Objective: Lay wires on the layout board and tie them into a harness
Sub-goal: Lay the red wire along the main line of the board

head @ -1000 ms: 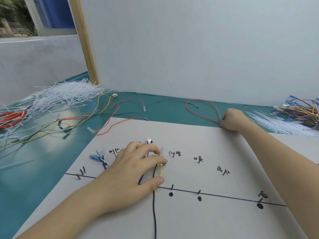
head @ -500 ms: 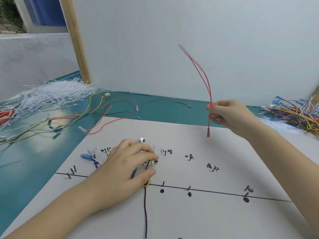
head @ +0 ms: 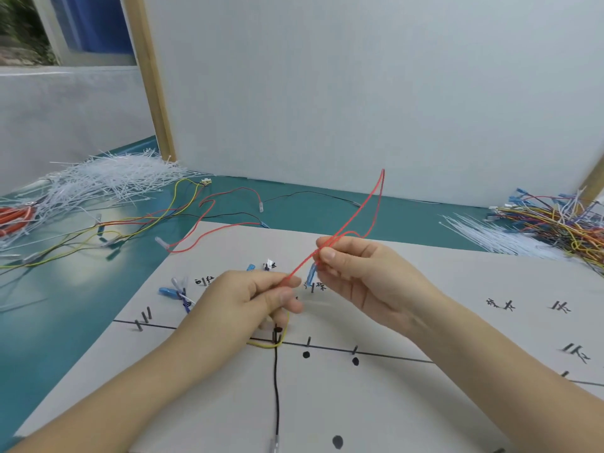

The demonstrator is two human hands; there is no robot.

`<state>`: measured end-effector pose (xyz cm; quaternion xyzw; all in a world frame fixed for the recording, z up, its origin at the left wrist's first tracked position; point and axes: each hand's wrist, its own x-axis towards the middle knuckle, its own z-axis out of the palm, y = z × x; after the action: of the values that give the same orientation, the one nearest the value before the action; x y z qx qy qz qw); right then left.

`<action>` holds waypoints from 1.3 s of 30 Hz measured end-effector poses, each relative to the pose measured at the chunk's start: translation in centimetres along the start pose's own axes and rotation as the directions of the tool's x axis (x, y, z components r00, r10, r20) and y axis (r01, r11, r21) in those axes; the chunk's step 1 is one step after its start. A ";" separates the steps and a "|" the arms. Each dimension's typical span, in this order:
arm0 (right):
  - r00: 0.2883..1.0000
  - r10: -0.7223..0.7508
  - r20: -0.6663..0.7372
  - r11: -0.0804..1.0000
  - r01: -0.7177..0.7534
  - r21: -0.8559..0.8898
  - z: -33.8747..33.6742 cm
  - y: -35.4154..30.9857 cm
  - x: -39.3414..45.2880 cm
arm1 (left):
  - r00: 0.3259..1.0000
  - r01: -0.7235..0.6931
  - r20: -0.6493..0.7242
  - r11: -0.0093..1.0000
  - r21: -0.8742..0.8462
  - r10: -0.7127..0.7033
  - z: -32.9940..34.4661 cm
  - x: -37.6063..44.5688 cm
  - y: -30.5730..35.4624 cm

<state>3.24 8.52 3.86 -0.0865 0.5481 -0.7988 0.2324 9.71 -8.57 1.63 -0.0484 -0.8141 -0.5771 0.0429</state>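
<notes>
A white layout board [head: 408, 403] with drawn lines, black pegs and handwritten labels lies in front of me. A folded red wire [head: 353, 220] loops up above the board. My right hand [head: 362, 276] pinches it near its blue terminal [head: 311, 273]. My left hand [head: 251, 299] pinches the same red wire lower down, just above the board. Under my left hand a yellow wire [head: 266, 344] and a black wire [head: 276, 387] lie along the pegs; the black one runs toward me. Blue-tipped wire ends [head: 171, 291] sit left of my left hand.
Loose red, yellow and black wires [head: 183, 220] sprawl on the teal table [head: 49, 322] beyond the board's left corner. White cable ties are heaped at the back left [head: 111, 178] and right [head: 483, 237]. A bundle of coloured wires [head: 555, 220] lies far right. Red-handled pliers [head: 13, 217] lie at the left edge.
My right hand picked the red wire off the table and brought it over the board. My left hand lifted off the laid wires and now pinches the red wire too.
</notes>
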 end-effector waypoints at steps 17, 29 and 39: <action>0.993 0.020 0.117 0.995 -0.009 -0.100 -0.6 1.1 -0.7 | 0.997 0.066 -0.032 0.978 -0.197 -0.074 0.6 0.7 0.4; 0.996 -0.029 -0.086 0.943 -0.001 -0.333 -13.5 -6.9 -0.9 | 0.979 0.174 -0.053 0.938 -0.300 -0.199 -4.6 2.9 -1.6; 1.000 0.019 -0.001 0.934 -0.018 -0.358 -14.4 -6.0 0.1 | 0.931 0.188 -0.087 0.669 -0.719 -0.355 -5.8 3.7 -2.3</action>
<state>-4.11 22.24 3.80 -0.1232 0.6848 -0.6834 0.2209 5.86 -14.69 1.86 0.1255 -0.5226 -0.8430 0.0240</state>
